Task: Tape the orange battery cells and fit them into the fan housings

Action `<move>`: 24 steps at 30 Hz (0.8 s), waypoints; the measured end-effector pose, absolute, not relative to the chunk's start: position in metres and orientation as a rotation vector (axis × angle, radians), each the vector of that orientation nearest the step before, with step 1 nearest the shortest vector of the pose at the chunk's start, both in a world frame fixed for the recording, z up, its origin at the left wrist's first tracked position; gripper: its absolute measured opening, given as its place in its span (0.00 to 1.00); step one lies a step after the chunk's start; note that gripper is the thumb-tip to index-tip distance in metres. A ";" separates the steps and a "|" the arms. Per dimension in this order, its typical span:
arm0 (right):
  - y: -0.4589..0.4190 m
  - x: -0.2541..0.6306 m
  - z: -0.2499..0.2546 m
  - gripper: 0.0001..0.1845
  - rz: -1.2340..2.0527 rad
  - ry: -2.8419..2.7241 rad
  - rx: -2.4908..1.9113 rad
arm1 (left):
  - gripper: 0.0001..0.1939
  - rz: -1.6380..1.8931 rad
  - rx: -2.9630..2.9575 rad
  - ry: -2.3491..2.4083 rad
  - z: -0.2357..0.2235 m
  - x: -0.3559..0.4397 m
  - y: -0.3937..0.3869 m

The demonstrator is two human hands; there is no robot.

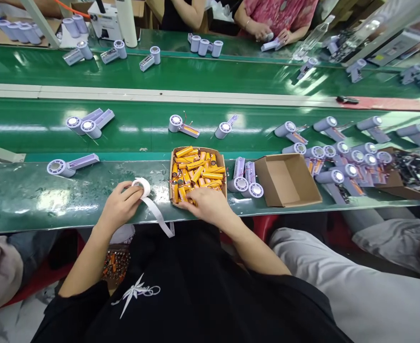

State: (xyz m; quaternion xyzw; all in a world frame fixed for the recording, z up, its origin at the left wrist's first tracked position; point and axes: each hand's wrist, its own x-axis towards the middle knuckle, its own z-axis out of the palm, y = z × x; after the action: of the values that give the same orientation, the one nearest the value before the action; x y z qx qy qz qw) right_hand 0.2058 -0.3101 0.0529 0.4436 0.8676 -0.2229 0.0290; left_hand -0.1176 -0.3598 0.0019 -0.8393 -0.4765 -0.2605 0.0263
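My left hand [122, 204] is closed around a roll of white tape [145, 186], held just above the bench. A loose strip of the tape hangs down to the right, towards my shirt. My right hand [210, 205] reaches into the near side of a small cardboard box [172, 178] filled with orange batteries [196, 174] that carry thin wires. Its thumb and forefinger close on a battery [182, 194] at the box's near left corner; the other fingers are mostly hidden. Left of my hands lies a lilac fan-like unit [58, 167] with an open handle.
Right of the batteries stand two lilac units [241, 184], an open cardboard box [290, 183] and a cluster of further units [338, 176]. More units lie on the green conveyor [135, 126]. Across the line, a person's hands [262, 32] hold a part. People sit on both sides of me.
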 end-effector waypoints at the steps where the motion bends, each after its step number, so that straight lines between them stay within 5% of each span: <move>1: -0.307 0.199 0.052 0.29 -0.574 2.593 1.490 | 0.13 -0.802 -2.598 -1.473 0.002 -0.114 -0.360; 4: -0.299 0.184 0.050 0.29 -0.460 2.406 1.600 | 0.15 -0.761 -2.668 -1.428 0.006 -0.100 -0.356; 7: -0.290 0.191 0.050 0.19 -0.696 2.466 1.704 | 0.17 -0.807 -2.707 -1.272 0.013 -0.090 -0.353; 10: -0.283 0.217 0.054 0.13 -1.313 2.747 1.890 | 0.19 -0.806 -2.714 -1.122 0.022 -0.084 -0.355; 14: -0.285 0.236 0.057 0.25 -2.341 2.632 1.783 | 0.17 -0.627 -2.715 -1.030 0.035 -0.077 -0.361; 17: -0.291 0.229 0.057 0.34 -2.261 2.596 1.783 | 0.16 -0.510 -2.734 -0.953 0.045 -0.070 -0.358; 21: -0.298 0.213 0.050 0.26 -1.946 2.742 1.701 | 0.15 -0.422 -2.804 -0.808 0.057 -0.059 -0.345; 24: -0.298 0.210 0.043 0.24 -2.183 2.556 1.581 | 0.12 -0.362 -2.786 -0.743 0.064 -0.052 -0.339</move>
State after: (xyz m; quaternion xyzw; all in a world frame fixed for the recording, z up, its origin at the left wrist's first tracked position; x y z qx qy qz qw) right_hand 0.2103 -0.2982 0.0432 0.4082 0.6601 -0.5637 -0.2826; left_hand -0.0524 -0.3391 0.0636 -0.9520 -0.2541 -0.1236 0.1176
